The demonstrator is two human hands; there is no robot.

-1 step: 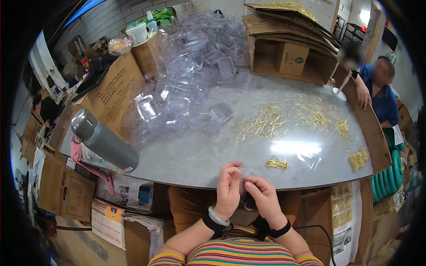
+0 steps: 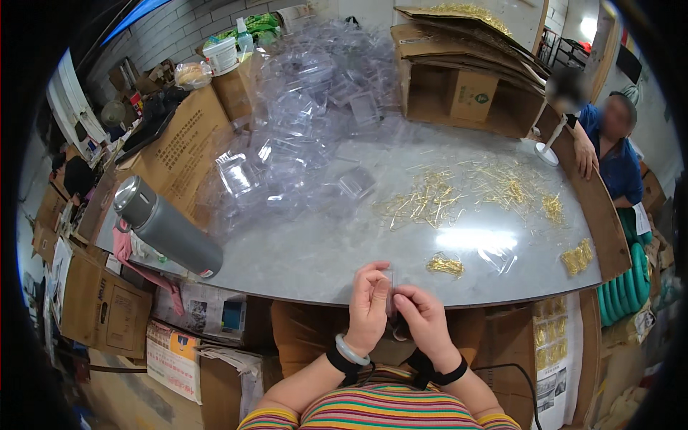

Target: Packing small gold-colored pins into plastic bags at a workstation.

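Observation:
My left hand (image 2: 370, 302) and my right hand (image 2: 421, 313) meet at the near edge of the grey table (image 2: 308, 261). Between them is a thin, clear plastic piece (image 2: 390, 294), seen edge-on, perhaps one of the small clear boxes; fingers hide most of it. Both hands are closed on it, the right pinching with thumb and fingertips. Just beyond to the right lies a small heap of gold metal hooks (image 2: 445, 265). Farther back, more loose gold hooks (image 2: 430, 198) spread over the tabletop. A big pile of clear plastic boxes (image 2: 308, 107) fills the back left.
A grey flask (image 2: 168, 229) stands at the left edge. Clear plastic pieces (image 2: 498, 259) and a bundle of gold hooks (image 2: 576, 256) lie to the right. An open cardboard box (image 2: 430, 89) stands at the back. A white stand (image 2: 547, 153) is near a person in blue (image 2: 618, 168).

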